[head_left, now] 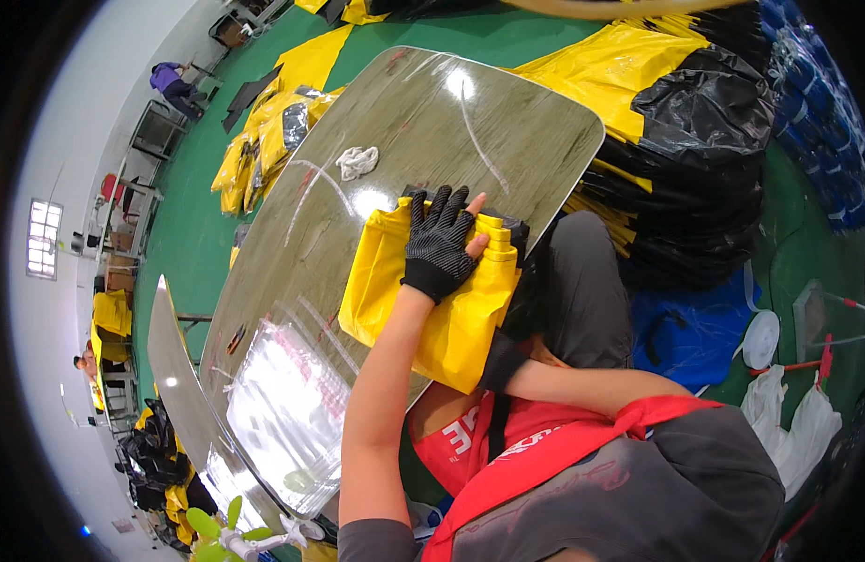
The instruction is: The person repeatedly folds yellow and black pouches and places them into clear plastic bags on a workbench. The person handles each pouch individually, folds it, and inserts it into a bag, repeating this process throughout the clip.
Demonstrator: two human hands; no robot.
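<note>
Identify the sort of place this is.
Likely a workshop or factory floor handling plastic-like sheeting: a large yellow-and-black stack stands by the worktable, bundled blue material sits near the right edge, and folded yellow sheeting lies under the gloved left hand.

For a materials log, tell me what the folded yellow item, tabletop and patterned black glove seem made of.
Folded yellow item: probably coated fabric or plastic; softly shiny, creased.
Tabletop: glossy, perhaps laminate or glass-covered; woodlike grain, bright reflections.
Patterned black glove: likely matte knit; pale dots, possibly rubbery grips.
</note>
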